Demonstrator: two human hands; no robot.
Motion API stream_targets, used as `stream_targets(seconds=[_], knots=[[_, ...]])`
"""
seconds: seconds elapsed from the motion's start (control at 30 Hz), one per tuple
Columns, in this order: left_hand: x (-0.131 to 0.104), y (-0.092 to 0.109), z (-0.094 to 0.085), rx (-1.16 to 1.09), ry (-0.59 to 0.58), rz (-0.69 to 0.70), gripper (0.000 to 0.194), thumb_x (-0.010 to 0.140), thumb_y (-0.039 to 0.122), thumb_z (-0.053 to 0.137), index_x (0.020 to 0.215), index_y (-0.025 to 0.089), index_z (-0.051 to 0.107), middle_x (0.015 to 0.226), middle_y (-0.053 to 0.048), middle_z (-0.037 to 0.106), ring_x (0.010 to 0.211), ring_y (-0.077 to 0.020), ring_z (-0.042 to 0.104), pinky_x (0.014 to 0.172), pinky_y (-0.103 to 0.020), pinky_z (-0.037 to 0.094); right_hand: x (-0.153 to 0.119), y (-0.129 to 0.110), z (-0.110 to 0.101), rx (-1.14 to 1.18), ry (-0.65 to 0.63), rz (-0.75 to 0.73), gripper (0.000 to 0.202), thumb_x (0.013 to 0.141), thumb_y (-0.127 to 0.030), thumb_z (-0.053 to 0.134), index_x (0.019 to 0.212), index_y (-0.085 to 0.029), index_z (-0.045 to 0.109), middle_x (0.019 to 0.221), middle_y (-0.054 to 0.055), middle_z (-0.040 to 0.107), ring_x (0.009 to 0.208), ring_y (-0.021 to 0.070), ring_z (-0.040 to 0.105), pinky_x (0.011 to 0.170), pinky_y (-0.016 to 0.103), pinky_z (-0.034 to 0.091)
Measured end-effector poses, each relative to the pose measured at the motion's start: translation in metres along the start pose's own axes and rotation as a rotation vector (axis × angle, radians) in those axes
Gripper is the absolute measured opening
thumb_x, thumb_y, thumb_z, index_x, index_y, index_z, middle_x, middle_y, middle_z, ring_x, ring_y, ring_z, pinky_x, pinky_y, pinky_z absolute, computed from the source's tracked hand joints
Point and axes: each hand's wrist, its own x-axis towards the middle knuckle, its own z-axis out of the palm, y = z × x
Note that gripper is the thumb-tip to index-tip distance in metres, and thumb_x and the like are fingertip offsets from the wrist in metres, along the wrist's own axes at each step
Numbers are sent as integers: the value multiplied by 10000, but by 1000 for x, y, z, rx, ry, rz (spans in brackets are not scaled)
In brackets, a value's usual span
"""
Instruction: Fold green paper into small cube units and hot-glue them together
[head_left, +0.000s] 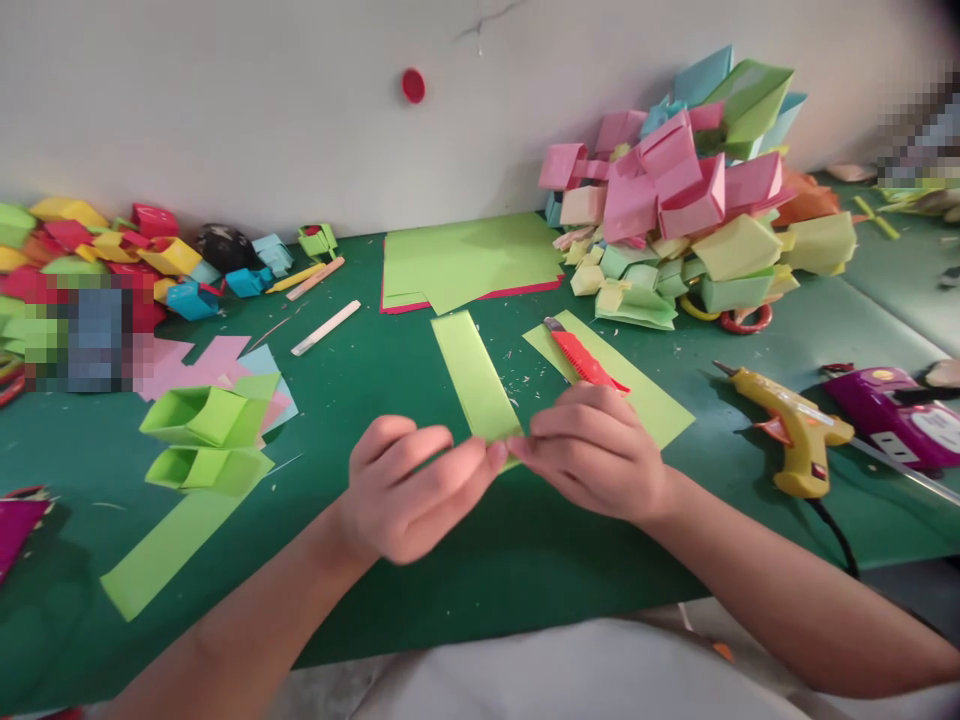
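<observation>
In the head view, a light green strip point(474, 370) lies on the green table point(420, 620), its far end flat and its near end in the fingers of both hands. The left hand point(420, 490) is mostly closed, fingers curled, pinching the strip's near end from the left between thumb and forefinger. The right hand point(592, 455) is curled likewise and pinches the same end from the right, the fingertips of the two hands meeting there. The fingers hide whether that end is folded.

Right of the strip, a red cutter point(585, 358) lies on a green sheet point(660, 405), partly behind the right hand. Farther right of the strip are a yellow glue gun point(791, 425) and a purple device point(900, 415). Just beyond the strip's far end is a paper stack point(480, 255), green over red. Beyond the strip to the right rises a heap of paper boxes point(675, 190), mostly pink and yellow. Left of the strip, well apart, sit two open green boxes point(206, 415); a white stick point(326, 328) lies between them and the strip's far end.
</observation>
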Motion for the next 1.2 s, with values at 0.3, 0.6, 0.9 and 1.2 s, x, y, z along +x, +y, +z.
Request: stream_targets(seconds=[0.3, 0.6, 0.9, 1.2], knots=[[1, -19, 43, -26, -58, -43, 82, 968, 160, 665, 1030, 195, 707, 926, -15, 768, 762, -148, 691, 700, -347, 437, -16, 17, 23, -62, -338, 297, 170, 1012, -280, 605, 980, -195, 748, 949, 74, 750, 862, 219, 603, 746, 368, 548], [-3, -19, 49, -75, -194, -207, 90, 969, 147, 600, 965, 179, 684, 963, -51, 731, 839, -202, 677, 758, -356, 484, -19, 17, 30, -172, -453, 219, 269, 1057, -274, 506, 968, -169, 737, 947, 92, 736, 854, 228, 571, 744, 362, 515], [-1, -18, 48, -120, -332, -247, 141, 995, 220, 565, 986, 192, 703, 955, -56, 741, 850, -213, 642, 788, -377, 470, -20, 18, 27, 5, -552, 347, 226, 1043, -251, 522, 997, -178, 731, 992, 88, 722, 892, 229, 561, 779, 378, 514], [3, -16, 46, -90, -320, -275, 144, 1014, 203, 525, 1055, 189, 662, 922, -38, 756, 838, -214, 661, 763, -377, 434, -13, 20, 32, -12, -706, 415, 271, 1055, -202, 384, 992, -162, 645, 949, 99, 634, 819, 230, 458, 783, 389, 402]])
